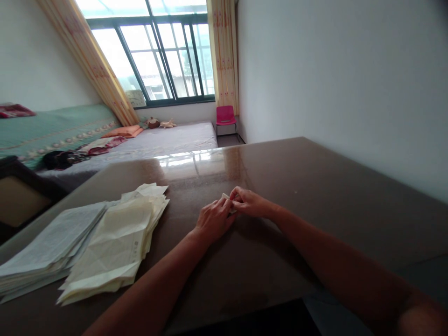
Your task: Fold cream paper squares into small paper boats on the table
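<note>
A small piece of folded paper [225,196] shows between my two hands, over the middle of the brown table; most of it is hidden by fingers. My left hand [214,217] is closed on its near left side. From the right, my right hand [250,203] pinches the same paper, thumb and fingertips together. Both hands rest low, at or just above the tabletop. To the left of them lies a loose stack of creased yellowish paper sheets [121,233], partly overlapping a pile of whiter sheets [56,235].
The glossy brown table [290,172] reaches a white wall on the right. Beyond its far edge stand a bed [178,135] with folded cloths and toys, and a pink chair [226,115] under the window. A dark chair back [24,200] is at the left edge.
</note>
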`<state>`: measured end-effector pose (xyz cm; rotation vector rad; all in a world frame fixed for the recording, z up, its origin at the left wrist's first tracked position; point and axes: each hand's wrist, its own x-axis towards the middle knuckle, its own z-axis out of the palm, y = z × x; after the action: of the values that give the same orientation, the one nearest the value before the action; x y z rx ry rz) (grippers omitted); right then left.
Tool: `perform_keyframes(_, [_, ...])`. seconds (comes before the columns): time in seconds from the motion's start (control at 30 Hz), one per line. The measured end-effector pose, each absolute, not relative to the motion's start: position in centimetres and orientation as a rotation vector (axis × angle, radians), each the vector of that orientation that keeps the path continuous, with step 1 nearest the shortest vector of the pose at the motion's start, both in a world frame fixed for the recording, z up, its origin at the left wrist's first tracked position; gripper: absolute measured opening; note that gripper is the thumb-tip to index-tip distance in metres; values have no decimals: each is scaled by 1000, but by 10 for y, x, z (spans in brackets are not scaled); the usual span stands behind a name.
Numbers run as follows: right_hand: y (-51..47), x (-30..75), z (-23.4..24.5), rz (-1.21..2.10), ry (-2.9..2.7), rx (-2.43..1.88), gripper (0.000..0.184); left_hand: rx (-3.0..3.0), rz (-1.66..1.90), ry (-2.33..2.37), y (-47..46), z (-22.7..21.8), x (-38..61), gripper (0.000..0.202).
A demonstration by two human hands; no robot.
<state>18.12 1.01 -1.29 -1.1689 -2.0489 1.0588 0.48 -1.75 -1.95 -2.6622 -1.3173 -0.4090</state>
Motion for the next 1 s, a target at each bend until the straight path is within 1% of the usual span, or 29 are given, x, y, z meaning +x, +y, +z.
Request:
perform_keyframes(0.13, [9, 178, -13, 1131, -2012, -1128, 18, -2658, -372, -1342, -19, -16, 6, 26])
perform_keyframes(0.27, [12, 181, -16, 1155, -2003, -1100, 14, -2658, -377, -1363, -19, -15, 7, 34])
perform_keyframes(0.33, [16, 187, -18, 1169, -2019, -1129, 12, -2657, -375, -1361, -19, -16, 7, 30])
perform_keyframes(0.43, [22, 197, -21, 1071, -2087, -1249, 13, -2652, -371, -1350, -17, -18, 6, 23])
perform_keyframes(0.53, [26, 202, -21, 967, -2106, -1307, 11, -2644, -372, -1350, -15, -20, 5, 24])
perform_keyframes(0.7, [20, 193, -18, 1329, -1922, -1212, 10, -2614, -361, -1329, -16, -20, 8, 24])
perform_keyframes(0.8, [17, 190, -16, 1411, -1902, -1143, 15, -2607, -391, -1309, -17, -20, 10, 20])
perform_keyframes(0.9, [22, 194, -15, 1281, -1856, -1167, 24, -2624, -586, -1407, -13, -18, 7, 18])
perform_keyframes(0.93, [25, 196, -15, 1196, -1802, -1208, 27, -2628, -734, -1487, -10, -17, 5, 18])
perform_keyframes(1.0, [31, 201, -15, 1057, -1671, -1269, 32, -2637, -1179, -1698, -3, -16, -1, 20])
